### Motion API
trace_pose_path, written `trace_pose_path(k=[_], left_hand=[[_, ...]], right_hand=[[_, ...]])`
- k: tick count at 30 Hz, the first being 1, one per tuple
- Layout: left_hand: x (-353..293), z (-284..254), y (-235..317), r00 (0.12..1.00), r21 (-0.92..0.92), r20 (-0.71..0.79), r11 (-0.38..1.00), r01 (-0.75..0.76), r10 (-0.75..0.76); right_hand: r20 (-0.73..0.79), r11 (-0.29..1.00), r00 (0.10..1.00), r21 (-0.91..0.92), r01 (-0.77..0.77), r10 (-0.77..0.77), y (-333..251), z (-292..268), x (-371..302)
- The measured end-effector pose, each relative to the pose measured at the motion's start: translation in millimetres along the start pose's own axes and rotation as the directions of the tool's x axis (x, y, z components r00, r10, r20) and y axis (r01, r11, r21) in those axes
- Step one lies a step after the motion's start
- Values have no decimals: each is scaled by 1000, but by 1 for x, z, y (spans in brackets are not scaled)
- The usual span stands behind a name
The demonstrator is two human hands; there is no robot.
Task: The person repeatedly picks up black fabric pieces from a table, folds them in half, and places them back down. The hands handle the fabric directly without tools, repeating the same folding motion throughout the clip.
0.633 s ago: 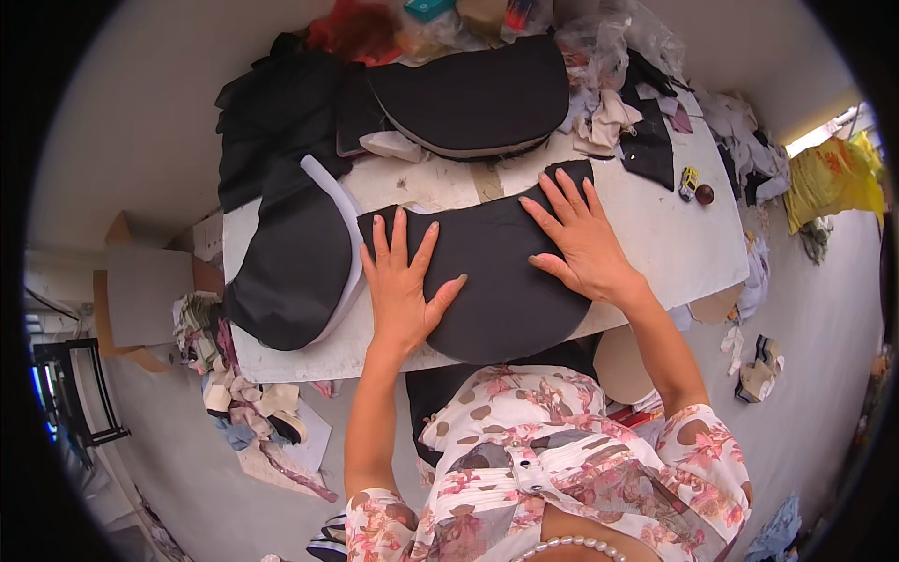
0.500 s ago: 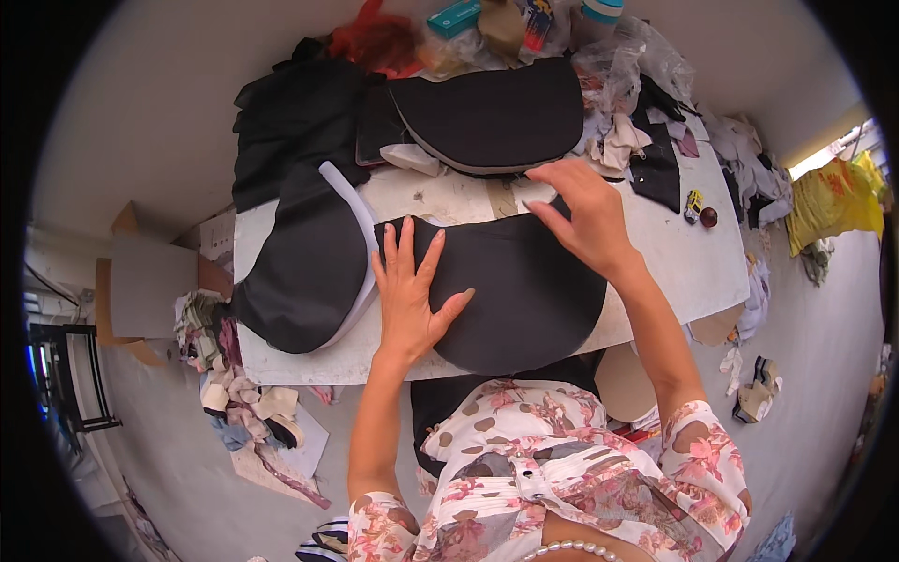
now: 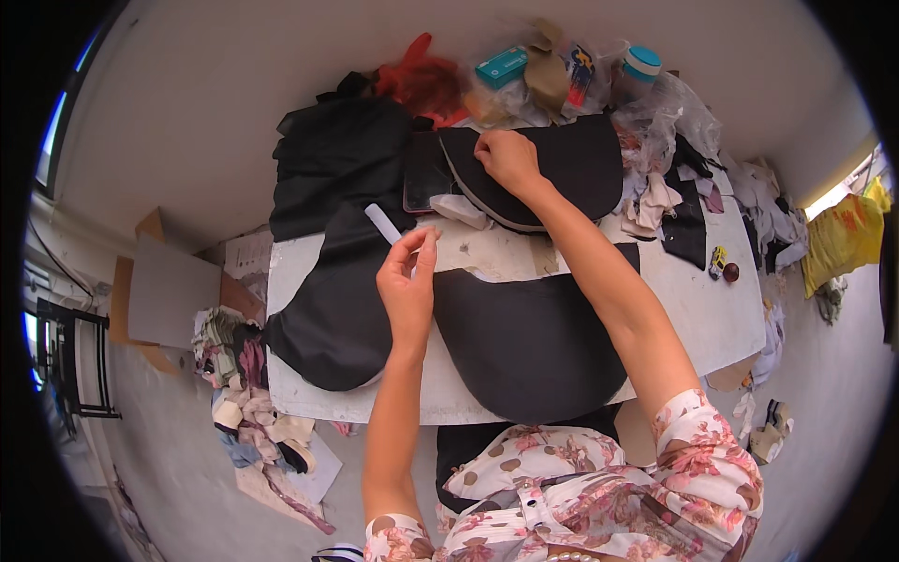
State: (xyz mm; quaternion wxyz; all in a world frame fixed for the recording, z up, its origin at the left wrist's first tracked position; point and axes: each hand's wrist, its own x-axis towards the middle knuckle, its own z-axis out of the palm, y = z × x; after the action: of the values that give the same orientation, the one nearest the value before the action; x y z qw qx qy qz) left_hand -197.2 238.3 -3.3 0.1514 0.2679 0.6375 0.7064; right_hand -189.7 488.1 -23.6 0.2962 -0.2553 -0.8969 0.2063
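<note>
My right hand (image 3: 510, 161) is at the black half-round piece (image 3: 581, 173) with the pale edge, at the back of the white table (image 3: 693, 304); its fingers are curled nearly closed, and I cannot tell whether they pinch anything. My left hand (image 3: 408, 286) has thumb and fingers drawn close together, and I cannot make out anything between the tips. Behind them shows a white strip (image 3: 380, 223) beside the black piece on my left (image 3: 328, 337). The black curved panel (image 3: 529, 347) lies right in front of me, wide side toward my body. To work well, I think I should carry my right forearm clear of that panel so it does not rumple, and feel for a single edge with light fingertips.
</note>
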Motion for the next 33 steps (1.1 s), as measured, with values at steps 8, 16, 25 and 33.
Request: trace_pose_path(k=[8,16,25,33], left_hand=[[53,26,-16,960,-179,65,943,279,-272],[77,31,-27,951,-141,45,940,310,-307],[100,54,-20,991,242,-104,968,-62,90],[84,55,45,702,604,63,534,-592,709]], right_hand=[[30,993,999,-107,40,-37,-6,3,4],[-42,992,998,117,47,-43,-5,-12,-3],[-81,887,915,227,403,-395,-48,-71,-27],[210,851,884,431,299,-417,-32,-104,2]])
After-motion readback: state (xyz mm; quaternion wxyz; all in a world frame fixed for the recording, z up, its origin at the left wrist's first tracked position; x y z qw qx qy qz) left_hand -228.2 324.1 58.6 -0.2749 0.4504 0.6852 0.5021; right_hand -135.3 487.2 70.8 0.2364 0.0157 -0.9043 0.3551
